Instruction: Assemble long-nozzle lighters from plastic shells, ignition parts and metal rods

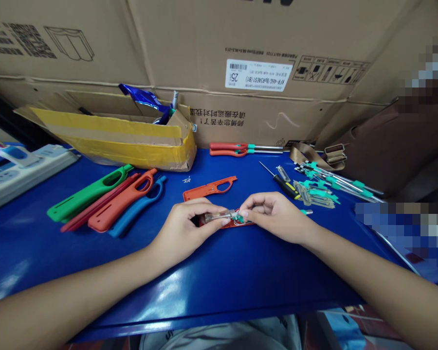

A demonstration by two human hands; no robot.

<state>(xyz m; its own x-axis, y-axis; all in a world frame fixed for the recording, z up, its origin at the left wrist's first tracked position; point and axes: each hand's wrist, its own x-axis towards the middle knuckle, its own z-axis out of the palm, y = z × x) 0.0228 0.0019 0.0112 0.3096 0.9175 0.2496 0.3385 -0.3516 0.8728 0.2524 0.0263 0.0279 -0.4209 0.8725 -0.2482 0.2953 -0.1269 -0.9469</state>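
A clear capsule [218,215] is pinched along its length between the thumb and fingers of the left hand [190,226], probably so that it is kept steady while its end is left exposed. At that end a small green fitting [239,218] is gripped by the thumb and fingertips of the right hand [277,216]; a fine touch seems to be called for by so small a part. Both are held just above an orange half-shell [232,225] on the blue table [219,272], by which a shallow bed appears to be offered beneath the fingers; whether the capsule is seated in it cannot be told, since the view is blocked by the left hand. A second orange half-shell [210,188] is laid just beyond the hands, perhaps so that it can be reached easily. To the left, green, red, orange and blue casings [120,206] are set side by side, as if sorted for picking. To the right, spare capsules [316,194], metal tubes with green fittings [345,181] and a screwdriver [285,185] are gathered near the right hand, seemingly for short reaches. Red lighters [229,149] are placed farther back, by the large carton [219,114], where the working space is not crowded, and a yellow-taped box [149,150] is stood at the rear left, likely for the same reason
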